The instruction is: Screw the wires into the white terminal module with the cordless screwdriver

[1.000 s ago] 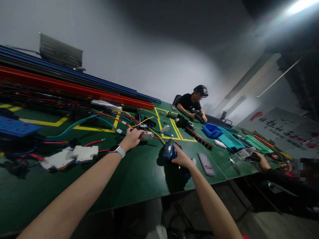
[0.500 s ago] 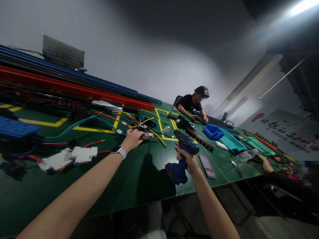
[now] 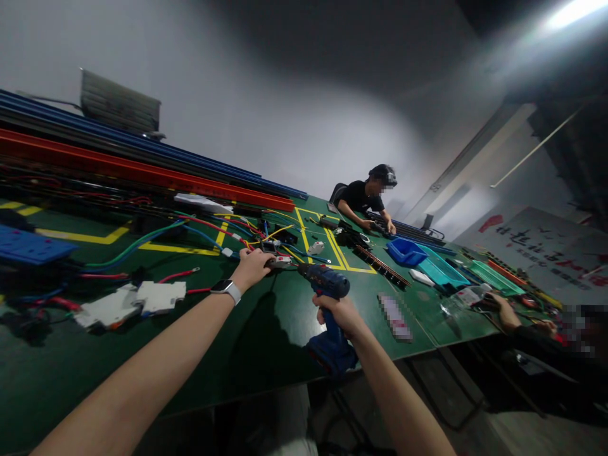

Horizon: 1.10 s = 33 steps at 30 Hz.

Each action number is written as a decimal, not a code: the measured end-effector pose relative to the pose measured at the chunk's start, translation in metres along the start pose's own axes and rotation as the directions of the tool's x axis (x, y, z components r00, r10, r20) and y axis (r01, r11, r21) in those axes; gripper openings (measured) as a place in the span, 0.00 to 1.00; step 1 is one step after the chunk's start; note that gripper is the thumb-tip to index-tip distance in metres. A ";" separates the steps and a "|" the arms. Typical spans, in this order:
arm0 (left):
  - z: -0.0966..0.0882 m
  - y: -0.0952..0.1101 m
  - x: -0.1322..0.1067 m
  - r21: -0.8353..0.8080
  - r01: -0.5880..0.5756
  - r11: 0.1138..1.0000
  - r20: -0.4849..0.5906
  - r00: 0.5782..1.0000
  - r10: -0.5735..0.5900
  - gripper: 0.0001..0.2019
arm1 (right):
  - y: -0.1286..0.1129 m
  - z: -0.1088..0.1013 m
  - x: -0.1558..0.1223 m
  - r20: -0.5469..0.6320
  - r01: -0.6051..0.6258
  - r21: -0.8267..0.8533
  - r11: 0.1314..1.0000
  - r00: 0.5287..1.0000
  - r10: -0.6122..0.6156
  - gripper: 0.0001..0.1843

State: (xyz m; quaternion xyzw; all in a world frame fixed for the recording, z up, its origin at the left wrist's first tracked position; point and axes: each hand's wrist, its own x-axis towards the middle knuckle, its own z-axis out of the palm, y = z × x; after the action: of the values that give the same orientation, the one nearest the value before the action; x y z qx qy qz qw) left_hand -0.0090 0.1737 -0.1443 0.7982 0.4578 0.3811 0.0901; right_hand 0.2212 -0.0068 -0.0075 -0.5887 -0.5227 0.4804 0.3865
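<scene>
My right hand is wrapped round the grip of a blue cordless drill. The drill's nose points left at a small white circuit breaker, close to its right end; whether they touch I cannot tell. My left hand, with a watch on the wrist, is closed on the breaker and presses it to the green table. Red, blue and yellow wires lie just beyond my left fingers. A second white breaker sits a little farther back.
Two joined white breakers and a blue power strip lie to the left. On the right are a phone, a blue bin and a teal tray. One person works at the far end, another person's hand at right.
My right hand has brought the drill left and slightly down, so its nose is now close to the breaker. My left hand has stayed on the breaker.
</scene>
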 end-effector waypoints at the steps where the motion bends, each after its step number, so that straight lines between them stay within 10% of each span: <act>1: 0.000 0.000 0.000 0.001 0.000 1.000 -0.001 1.000 0.000 0.13 | -0.001 0.002 0.000 -0.008 0.011 -0.003 1.000 1.000 -0.011 0.05; 33: 0.002 0.005 0.001 0.129 0.060 0.990 0.048 0.997 -0.066 0.15 | 0.013 0.000 0.009 -0.017 -0.023 0.011 1.000 1.000 0.023 0.07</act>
State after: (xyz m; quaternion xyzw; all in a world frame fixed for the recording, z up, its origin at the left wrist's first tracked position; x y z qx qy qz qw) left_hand -0.0045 0.1718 -0.1429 0.7970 0.5038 0.3271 0.0628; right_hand 0.2239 -0.0001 -0.0212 -0.5966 -0.5100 0.4828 0.3884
